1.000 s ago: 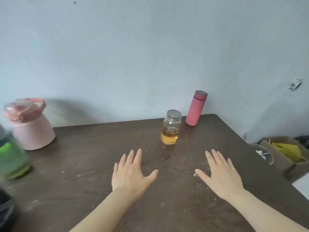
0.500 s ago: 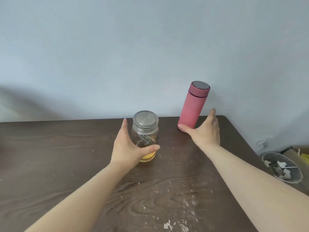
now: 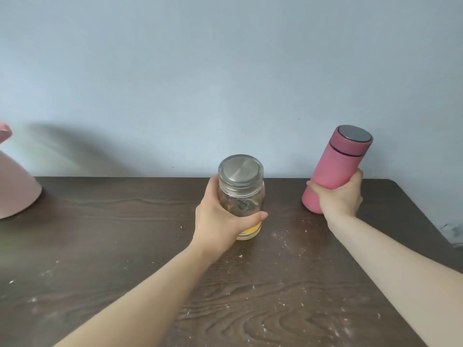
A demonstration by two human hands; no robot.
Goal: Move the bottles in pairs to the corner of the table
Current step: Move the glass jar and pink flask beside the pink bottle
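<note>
One pair is in hand: the left hand [image 3: 220,221] is wrapped around the glass jar [image 3: 241,196] near the table's centre-back, at about 12 o'clock, and the right hand [image 3: 338,196] is clenched round the pink flask [image 3: 337,169] at about 2 o'clock, close to the far right corner. I judge the task underway, not finished, since neither is set down in a corner (whether their bases touch the table [image 3: 125,246] I cannot tell). A pink jug [image 3: 15,191] waits at 9 o'clock.
</note>
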